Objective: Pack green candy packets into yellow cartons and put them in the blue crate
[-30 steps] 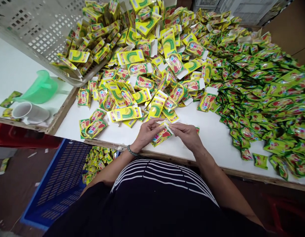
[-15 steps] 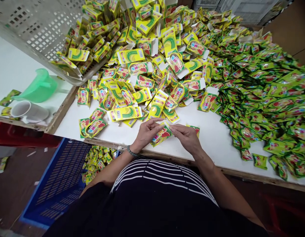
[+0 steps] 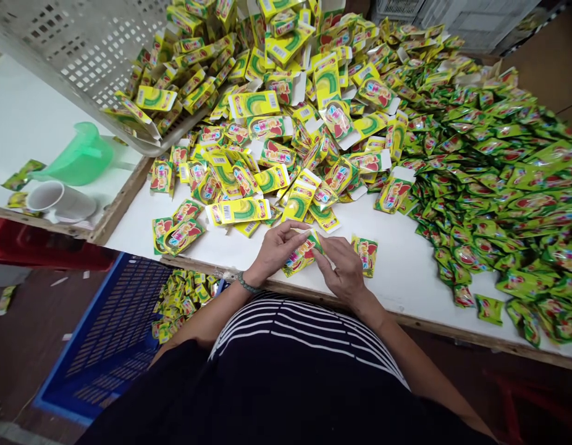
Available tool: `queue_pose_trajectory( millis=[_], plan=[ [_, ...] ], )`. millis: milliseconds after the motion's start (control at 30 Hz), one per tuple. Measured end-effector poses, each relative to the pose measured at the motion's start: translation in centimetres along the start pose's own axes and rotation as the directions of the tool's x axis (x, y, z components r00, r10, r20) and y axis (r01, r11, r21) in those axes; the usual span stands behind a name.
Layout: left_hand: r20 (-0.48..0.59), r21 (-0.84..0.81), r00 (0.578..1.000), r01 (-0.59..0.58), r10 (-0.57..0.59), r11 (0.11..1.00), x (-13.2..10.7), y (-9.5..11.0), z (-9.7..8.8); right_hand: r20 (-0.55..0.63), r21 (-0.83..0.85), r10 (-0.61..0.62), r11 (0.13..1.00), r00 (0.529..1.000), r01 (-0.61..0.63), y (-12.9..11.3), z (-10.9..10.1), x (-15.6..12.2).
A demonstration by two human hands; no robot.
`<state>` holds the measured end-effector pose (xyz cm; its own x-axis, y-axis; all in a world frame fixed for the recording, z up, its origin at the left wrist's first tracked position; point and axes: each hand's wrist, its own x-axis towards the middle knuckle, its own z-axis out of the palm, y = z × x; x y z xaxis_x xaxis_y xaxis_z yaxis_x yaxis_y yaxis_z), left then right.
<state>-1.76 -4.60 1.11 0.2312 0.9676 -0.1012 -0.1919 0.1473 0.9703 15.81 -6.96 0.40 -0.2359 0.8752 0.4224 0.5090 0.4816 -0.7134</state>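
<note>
Between my hands, close to the table's front edge, is a small green and yellow candy box (image 3: 301, 258) with a fruit print. My left hand (image 3: 277, 248) grips it from the left, thumb along its face. Against its upper right corner, at the end flap, my right hand (image 3: 340, 264) has its fingers closed. Just right of that hand a similar box (image 3: 367, 254) lies flat on the table. Several finished-looking boxes (image 3: 181, 235) lie to the left, and a heap of boxes with open white flaps (image 3: 286, 154) spreads beyond my hands.
Green candy sachets (image 3: 499, 185) are piled at right. A tipped white basket (image 3: 77, 68) spills boxes at the upper left, near a green scoop (image 3: 79, 157) and a white mug (image 3: 58, 201). Below the edge, a blue crate (image 3: 100, 334) holds packets (image 3: 184, 300).
My right hand has shifted its fingers at the box's end, its thumb now lower on the face. The view has moved slightly, and the box beside my right hand shows more fully.
</note>
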Motion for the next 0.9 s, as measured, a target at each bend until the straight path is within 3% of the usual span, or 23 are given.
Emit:
queue_pose_trajectory(
  millis=[167, 367, 567, 700, 800, 900],
  plan=[
    [0.036, 0.098, 0.999, -0.027, 0.023, 0.995, -0.4, 0.3, 0.0, -0.040, 0.072, 0.089, 0.994, 0.995, -0.086, -0.6, -0.1, 0.9],
    [0.034, 0.185, 0.998, -0.064, 0.059, 0.981, -0.8, 1.2, -0.4, -0.026, 0.010, -0.009, 1.000, 1.000, 0.009, -1.0, 0.1, 1.5],
    [-0.004, 0.267, 0.995, -0.097, 0.101, 0.959, -1.3, 1.0, -1.0, 0.158, -0.025, -0.067, 0.997, 0.985, 0.071, -0.8, -0.1, 1.8],
    [-0.019, 0.318, 0.994, -0.099, 0.111, 0.943, -1.3, 0.7, -1.2, 0.219, -0.154, -0.098, 0.979, 0.971, 0.134, -1.2, 0.0, 2.3],
    [0.000, 0.279, 0.995, -0.099, 0.103, 0.955, -1.4, 0.8, -1.3, 0.168, -0.092, -0.106, 0.988, 0.980, 0.123, -1.2, 0.5, 2.3],
    [0.012, 0.258, 0.996, -0.088, 0.088, 0.962, -1.4, 1.0, -1.3, 0.006, -0.051, -0.115, 0.992, 0.993, 0.116, -1.1, 1.2, 1.8]
  ],
)
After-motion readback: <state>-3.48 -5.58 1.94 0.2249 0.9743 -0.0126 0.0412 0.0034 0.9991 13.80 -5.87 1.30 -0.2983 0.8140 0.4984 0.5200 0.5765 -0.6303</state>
